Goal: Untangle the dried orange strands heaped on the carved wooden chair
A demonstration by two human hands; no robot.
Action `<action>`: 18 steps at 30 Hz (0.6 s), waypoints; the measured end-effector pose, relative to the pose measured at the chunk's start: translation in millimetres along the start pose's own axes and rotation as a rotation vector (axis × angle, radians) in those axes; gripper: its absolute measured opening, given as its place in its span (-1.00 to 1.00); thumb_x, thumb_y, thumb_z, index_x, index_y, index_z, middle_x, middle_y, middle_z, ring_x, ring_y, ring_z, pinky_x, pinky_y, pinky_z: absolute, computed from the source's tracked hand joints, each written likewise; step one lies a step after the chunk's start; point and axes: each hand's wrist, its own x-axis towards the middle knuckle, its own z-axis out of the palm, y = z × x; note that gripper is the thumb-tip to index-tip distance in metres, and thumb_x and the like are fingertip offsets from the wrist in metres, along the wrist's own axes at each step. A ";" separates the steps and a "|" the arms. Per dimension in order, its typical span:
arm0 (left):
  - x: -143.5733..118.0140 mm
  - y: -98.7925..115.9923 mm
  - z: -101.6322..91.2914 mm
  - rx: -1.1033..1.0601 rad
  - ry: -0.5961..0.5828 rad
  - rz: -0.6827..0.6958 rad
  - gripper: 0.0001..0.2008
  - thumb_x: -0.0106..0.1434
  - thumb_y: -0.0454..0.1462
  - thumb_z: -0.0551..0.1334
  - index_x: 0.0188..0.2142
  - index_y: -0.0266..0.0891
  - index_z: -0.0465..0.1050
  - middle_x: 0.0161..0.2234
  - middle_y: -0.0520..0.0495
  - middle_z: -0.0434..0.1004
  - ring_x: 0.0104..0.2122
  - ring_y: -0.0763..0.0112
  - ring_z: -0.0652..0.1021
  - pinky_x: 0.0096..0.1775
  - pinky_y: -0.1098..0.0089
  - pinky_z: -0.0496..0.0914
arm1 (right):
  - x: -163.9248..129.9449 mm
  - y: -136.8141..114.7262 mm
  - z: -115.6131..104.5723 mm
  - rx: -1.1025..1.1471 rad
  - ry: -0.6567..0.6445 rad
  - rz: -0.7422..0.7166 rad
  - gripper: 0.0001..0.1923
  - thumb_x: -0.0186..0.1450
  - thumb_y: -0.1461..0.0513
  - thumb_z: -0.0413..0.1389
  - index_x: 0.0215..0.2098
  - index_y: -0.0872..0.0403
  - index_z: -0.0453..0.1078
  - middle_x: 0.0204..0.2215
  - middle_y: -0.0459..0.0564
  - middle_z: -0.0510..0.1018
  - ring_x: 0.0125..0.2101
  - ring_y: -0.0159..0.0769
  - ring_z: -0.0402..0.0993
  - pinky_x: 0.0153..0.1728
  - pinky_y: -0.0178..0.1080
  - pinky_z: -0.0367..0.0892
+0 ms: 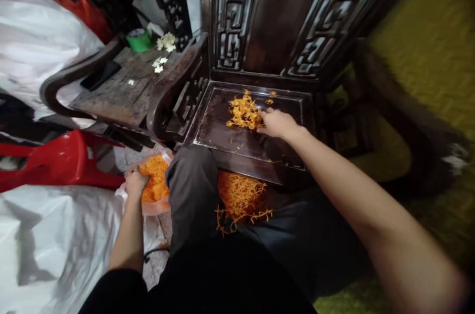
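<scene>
My left hand (pixel 136 182) is closed on the rim of a clear plastic bag (pixel 155 207), left of my knee. Packed inside the bag is a mass of small orange pieces (pixel 156 175). On the dark wooden chair seat (pixel 215 130) lies a loose pile of thin, branching orange pieces (pixel 244 111). At the right edge of that pile is my right hand (pixel 277 123), its fingers curled and touching the pieces; the fingertips are partly hidden. Between my legs, below the seat's front edge, is a larger heap of long orange strands (pixel 243 195).
A wooden side table (pixel 122 91) at the left holds green tape (pixel 139 40), a dark flat object (pixel 100 75) and white flowers (pixel 159 64). Red plastic stool (pixel 59 160) and white sacks (pixel 55 235) crowd my left. The carved chair back (pixel 276 26) rises ahead.
</scene>
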 end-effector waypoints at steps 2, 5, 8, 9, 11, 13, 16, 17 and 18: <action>-7.6 7.9 -23.6 0.028 -0.102 -0.046 -0.59 0.06 -0.15 0.31 -0.09 -0.25 0.47 -0.11 -0.32 0.62 -0.03 -0.08 0.59 -0.01 0.10 0.46 | 8.4 5.0 16.9 0.062 -0.051 -0.016 -0.45 0.25 0.06 0.27 0.11 0.17 0.41 0.06 0.34 0.48 -0.01 0.08 0.46 -0.05 -0.07 0.35; -39.8 32.3 -81.0 -0.078 -0.276 0.196 -0.69 0.18 -0.05 0.22 -0.16 -0.09 0.58 -0.17 -0.13 0.68 -0.09 0.01 0.64 0.04 0.12 0.47 | 14.1 6.5 31.3 0.132 -0.049 -0.036 -0.75 0.37 0.17 0.12 -0.07 0.12 0.50 -0.06 0.21 0.55 -0.05 -0.06 0.47 -0.03 -0.17 0.33; -86.3 82.8 -152.8 -0.234 -0.550 0.721 -0.59 0.24 -0.05 0.25 0.09 0.22 0.51 0.06 0.08 0.61 0.01 0.15 0.61 0.02 0.24 0.51 | 24.3 15.3 25.9 0.173 0.034 0.018 -0.72 0.44 0.22 -0.03 -0.08 0.10 0.50 0.00 0.17 0.50 -0.01 -0.15 0.42 0.03 -0.24 0.28; -100.7 106.2 -172.9 -0.230 -0.594 0.865 -0.56 0.24 -0.09 0.28 0.13 0.27 0.47 0.07 0.10 0.60 0.02 0.19 0.61 0.01 0.26 0.52 | 29.3 20.6 21.2 0.184 0.068 0.048 -0.70 0.45 0.24 -0.06 -0.02 0.13 0.47 0.04 0.19 0.46 0.01 -0.16 0.40 0.07 -0.25 0.26; -124.2 160.9 -197.6 -0.203 -0.686 1.152 -0.60 0.25 -0.11 0.30 0.09 0.27 0.49 0.01 0.09 0.64 -0.03 0.24 0.63 -0.01 0.29 0.52 | 40.2 33.1 11.7 0.199 0.124 0.122 -0.64 0.45 0.26 -0.08 0.11 0.21 0.39 0.11 0.27 0.37 0.05 -0.15 0.36 0.14 -0.24 0.21; -138.5 221.1 -197.6 -0.129 -0.752 1.371 -0.67 0.30 -0.09 0.27 0.06 0.15 0.52 -0.09 0.00 0.67 -0.13 0.24 0.66 -0.09 0.29 0.54 | 51.3 45.4 6.3 0.209 0.150 0.202 -0.55 0.43 0.27 -0.06 0.24 0.28 0.26 0.16 0.36 0.30 0.07 -0.09 0.35 0.16 -0.19 0.21; -140.9 307.0 -161.5 0.132 -0.644 1.487 -0.70 0.30 -0.05 0.25 -0.05 -0.08 0.57 -0.25 -0.18 0.68 -0.29 0.12 0.67 -0.26 0.19 0.53 | 70.4 59.5 11.4 0.218 0.143 0.295 -0.40 0.43 0.23 -0.04 0.40 0.22 0.05 0.30 0.45 0.11 0.12 0.05 0.32 0.12 -0.06 0.27; -137.2 331.2 -144.5 0.224 -0.562 1.456 -0.67 0.30 -0.07 0.25 -0.05 -0.18 0.56 -0.24 -0.28 0.67 -0.26 0.04 0.67 -0.27 0.15 0.52 | 78.1 63.4 16.0 0.220 0.131 0.310 -0.36 0.43 0.21 -0.03 0.43 0.17 0.00 0.36 0.45 0.01 0.15 0.10 0.30 0.11 -0.02 0.28; -131.9 352.1 -127.1 0.284 -0.487 1.422 -0.67 0.30 -0.12 0.25 -0.04 -0.26 0.56 -0.20 -0.36 0.65 -0.20 -0.03 0.67 -0.24 0.11 0.52 | 86.5 67.1 21.1 0.223 0.114 0.316 -0.33 0.42 0.19 -0.01 0.45 0.12 -0.03 0.40 0.43 -0.09 0.18 0.14 0.26 0.10 0.01 0.28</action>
